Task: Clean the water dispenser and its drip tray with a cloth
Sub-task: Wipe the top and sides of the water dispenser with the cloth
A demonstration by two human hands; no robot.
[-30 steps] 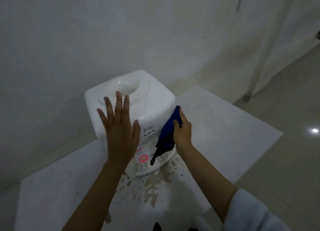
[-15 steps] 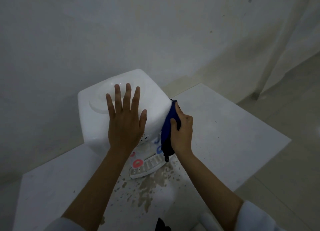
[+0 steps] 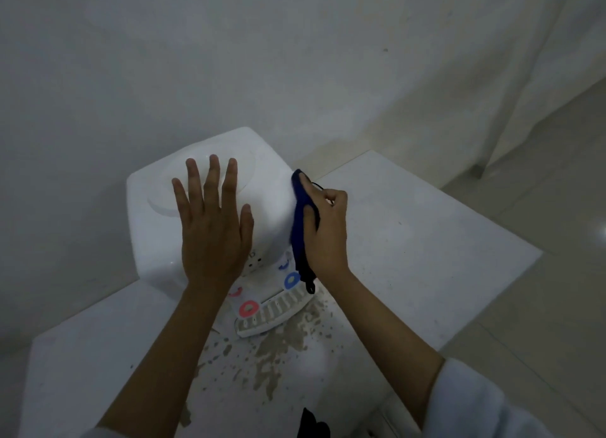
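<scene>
Brown stains [image 3: 278, 352] on white table [image 3: 426, 240], drip tray [image 3: 272, 313] beside them

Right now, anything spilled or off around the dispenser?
Yes. Brownish splatter stains cover the white table just in front of the drip tray, spreading toward the camera. The water dispenser itself looks upright and intact.

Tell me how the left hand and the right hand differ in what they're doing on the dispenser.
The left hand lies flat, fingers straight and spread, on the top of the water dispenser; the right hand curls its fingers round the blue cloth. The left hand holds nothing; the right hand presses the cloth against the dispenser's right side. Both are bare and work on the same dispenser.
</scene>
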